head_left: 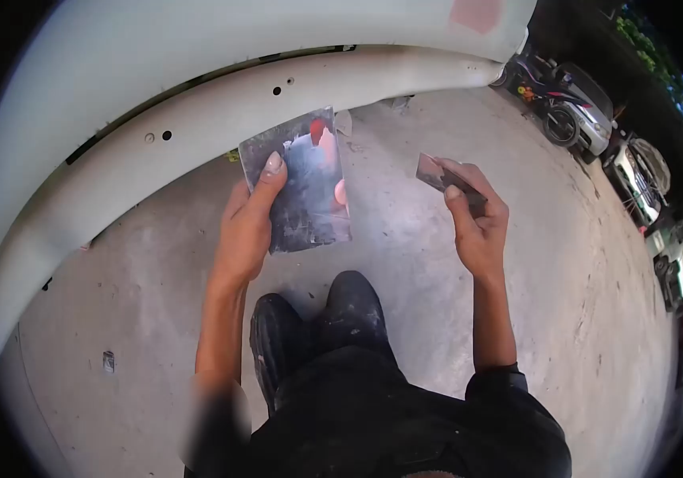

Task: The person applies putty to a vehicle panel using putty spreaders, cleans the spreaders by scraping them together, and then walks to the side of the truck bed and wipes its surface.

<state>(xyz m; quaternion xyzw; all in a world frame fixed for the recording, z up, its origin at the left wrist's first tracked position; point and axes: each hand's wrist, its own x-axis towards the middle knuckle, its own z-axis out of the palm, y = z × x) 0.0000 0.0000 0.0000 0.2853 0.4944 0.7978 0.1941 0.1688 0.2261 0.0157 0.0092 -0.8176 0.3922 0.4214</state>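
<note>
A flat rectangular plate (301,199), dark and smeared, is gripped at its left edge by my left hand (250,227), with the thumb lying on its face. Red and pink patches of paste mark the plate's upper right part and right edge. To the right, apart from the plate, my right hand (481,215) pinches a small thin spreader (433,172) between thumb and fingers. Pinkish material shows on the spreader's face.
A pale vehicle body panel (222,111) curves across the top and left, with a pink patch (475,13) near its upper right. A motorcycle (560,119) and cars stand at the right. Black boots (353,307) are on the concrete floor (150,295).
</note>
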